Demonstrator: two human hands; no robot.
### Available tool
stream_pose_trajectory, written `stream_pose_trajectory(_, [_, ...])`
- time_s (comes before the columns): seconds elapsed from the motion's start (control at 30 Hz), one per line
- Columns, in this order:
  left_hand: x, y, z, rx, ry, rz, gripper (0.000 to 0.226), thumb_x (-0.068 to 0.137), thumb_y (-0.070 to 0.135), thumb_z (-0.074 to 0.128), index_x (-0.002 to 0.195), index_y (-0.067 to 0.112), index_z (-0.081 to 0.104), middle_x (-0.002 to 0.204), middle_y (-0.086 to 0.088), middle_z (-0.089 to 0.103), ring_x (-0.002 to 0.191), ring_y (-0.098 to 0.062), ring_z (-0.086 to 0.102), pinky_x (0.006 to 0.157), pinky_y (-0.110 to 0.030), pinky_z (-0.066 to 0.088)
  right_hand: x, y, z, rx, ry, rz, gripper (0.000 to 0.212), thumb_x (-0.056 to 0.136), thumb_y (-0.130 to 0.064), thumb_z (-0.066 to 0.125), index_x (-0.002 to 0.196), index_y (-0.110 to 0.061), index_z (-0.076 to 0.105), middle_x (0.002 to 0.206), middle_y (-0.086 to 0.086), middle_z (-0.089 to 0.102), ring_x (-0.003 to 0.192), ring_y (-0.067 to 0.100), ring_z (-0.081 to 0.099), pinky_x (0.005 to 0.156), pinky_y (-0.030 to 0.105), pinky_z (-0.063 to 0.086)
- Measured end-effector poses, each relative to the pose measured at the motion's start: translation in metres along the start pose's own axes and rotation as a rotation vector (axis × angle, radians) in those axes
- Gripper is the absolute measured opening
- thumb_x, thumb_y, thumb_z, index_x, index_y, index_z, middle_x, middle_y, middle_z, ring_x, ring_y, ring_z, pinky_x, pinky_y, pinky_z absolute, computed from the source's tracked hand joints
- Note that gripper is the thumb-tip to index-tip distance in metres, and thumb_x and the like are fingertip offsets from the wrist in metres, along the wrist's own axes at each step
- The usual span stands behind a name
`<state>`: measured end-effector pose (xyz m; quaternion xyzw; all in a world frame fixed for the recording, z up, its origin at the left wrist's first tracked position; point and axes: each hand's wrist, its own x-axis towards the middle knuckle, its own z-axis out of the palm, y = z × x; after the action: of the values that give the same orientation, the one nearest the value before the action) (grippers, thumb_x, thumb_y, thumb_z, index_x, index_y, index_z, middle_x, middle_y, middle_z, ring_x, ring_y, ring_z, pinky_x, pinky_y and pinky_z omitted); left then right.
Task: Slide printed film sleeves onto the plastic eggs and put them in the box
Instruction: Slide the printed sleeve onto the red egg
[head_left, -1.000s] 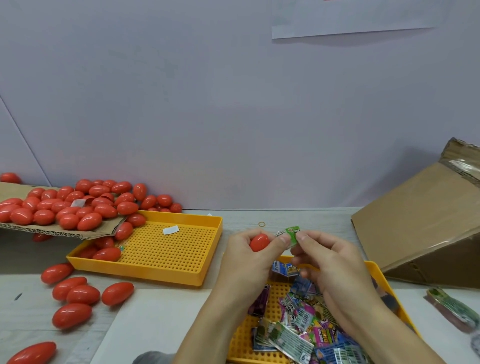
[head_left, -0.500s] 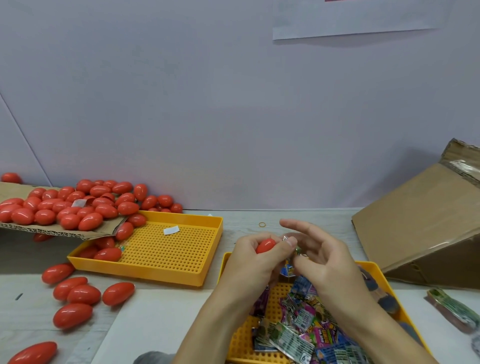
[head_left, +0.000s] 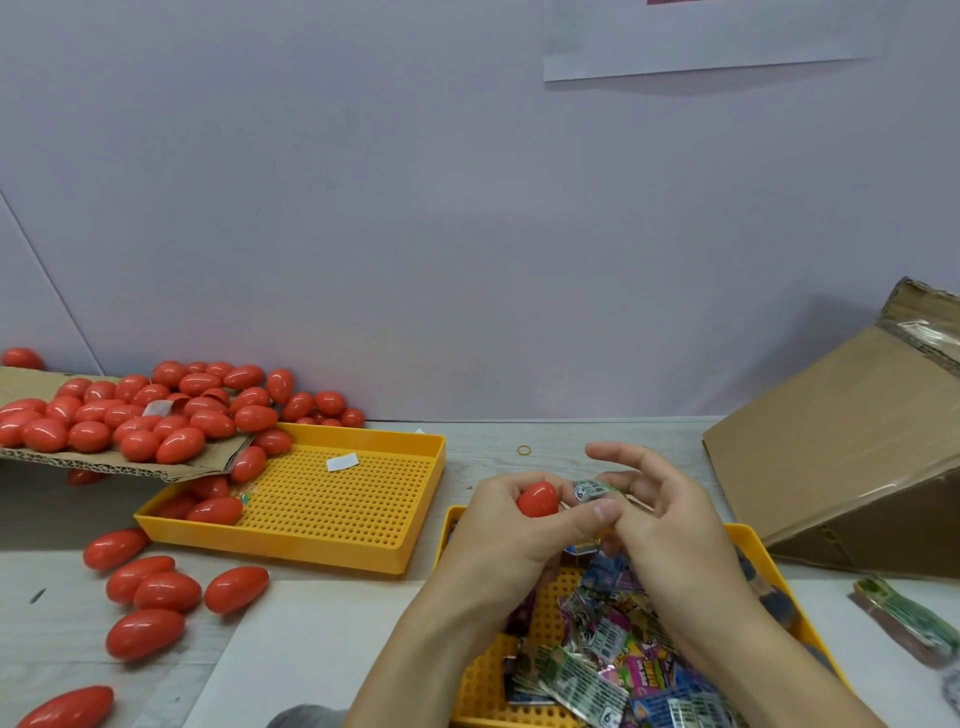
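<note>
My left hand (head_left: 511, 525) has its fingers wrapped round a red egg (head_left: 537, 499), raised just over the far edge of the near yellow tray (head_left: 748, 540). Right beside the egg's tip sits a printed film sleeve (head_left: 592, 489), caught at the fingers of my right hand (head_left: 660, 519); index finger stretched out, exact pinch hidden from me. Loose sleeves (head_left: 613, 654) heaped in the tray below. Cardboard box (head_left: 841, 457) lies tipped, well off to the right. Spare eggs (head_left: 150, 415) piled far left.

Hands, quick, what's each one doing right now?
Left hand: grips a red egg.
Right hand: pinches a printed film sleeve, other fingers spread.
</note>
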<state>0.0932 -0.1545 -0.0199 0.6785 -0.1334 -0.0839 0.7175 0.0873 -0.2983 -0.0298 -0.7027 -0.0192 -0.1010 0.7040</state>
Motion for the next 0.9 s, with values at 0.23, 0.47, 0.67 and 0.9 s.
stream_pose_trajectory(0.23, [0.0011,-0.0033,0.0002,0.093,0.114,0.014,0.023,0.087,0.023,0.076,0.066,0.025,0.066,0.059,0.006,0.049,0.05,-0.01,0.042,0.053,-0.028,0.038,0.0008,0.0,-0.0006,0.024,0.005,-0.006,0.04,0.094,-0.002,0.055,0.099,-0.039,0.069,0.082,0.001,0.066,0.061,0.016,0.052,0.054,0.027,0.042])
stream_pose_trajectory(0.47, [0.0019,-0.0027,-0.0003,0.026,0.112,0.035,0.018,0.074,0.037,0.078,0.079,0.024,0.066,0.054,0.009,0.046,0.044,-0.008,0.038,0.05,-0.026,0.036,-0.0005,-0.0016,0.0023,0.029,0.002,-0.053,0.039,0.092,-0.004,0.062,0.099,-0.042,0.067,0.092,0.004,0.067,0.06,0.016,0.056,0.056,0.034,0.046])
stream_pose_trajectory(0.67, [-0.0004,-0.0023,-0.0002,0.096,0.092,0.086,0.019,0.079,0.034,0.083,0.094,0.028,0.072,0.053,0.011,0.053,0.047,-0.004,0.048,0.05,-0.015,0.041,-0.0008,-0.0004,0.0003,0.007,0.008,-0.079,0.047,0.089,0.005,0.062,0.097,-0.041,0.067,0.096,0.009,0.066,0.071,0.021,0.069,0.06,0.032,0.056])
stream_pose_trajectory(0.9, [0.0001,-0.004,0.0007,0.177,0.19,0.153,0.007,0.087,0.029,0.075,0.091,0.029,0.071,0.053,0.014,0.049,0.048,-0.003,0.045,0.051,-0.014,0.041,-0.0017,-0.002,0.0024,-0.016,0.018,-0.108,0.038,0.09,-0.002,0.065,0.1,-0.038,0.067,0.088,0.0,0.07,0.078,0.029,0.07,0.067,0.044,0.06])
